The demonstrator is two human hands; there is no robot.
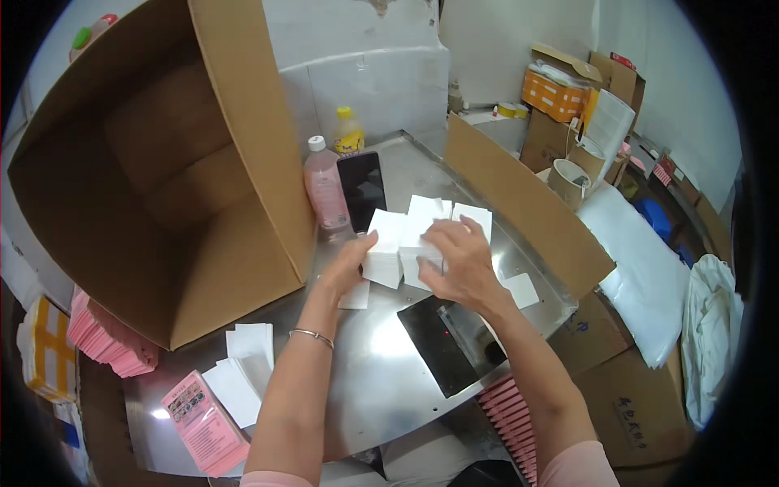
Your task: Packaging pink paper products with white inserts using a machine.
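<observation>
My left hand [349, 264] is closed on the left side of a stack of white paper napkins [385, 264], its thumb near the top edge. Beside it stands a second napkin stack [423, 215], and my right hand [462, 256] curls round that one, thumb and fingers bent at its right side. Behind the right hand a third stack [479, 216] is partly hidden. Loose white pieces lie under my left wrist and by my right forearm. A black flat device [438, 345] with a small red light rests in front of the stacks, partly covered by my right arm.
A large open cardboard box [243, 235] fills the left of the metal table [365, 365]. A phone [362, 191] leans against a pink bottle [326, 183], near a yellow-capped bottle [349, 134]. Pink packs [207, 426] lie front left. A cardboard flap [527, 211] lines the right edge.
</observation>
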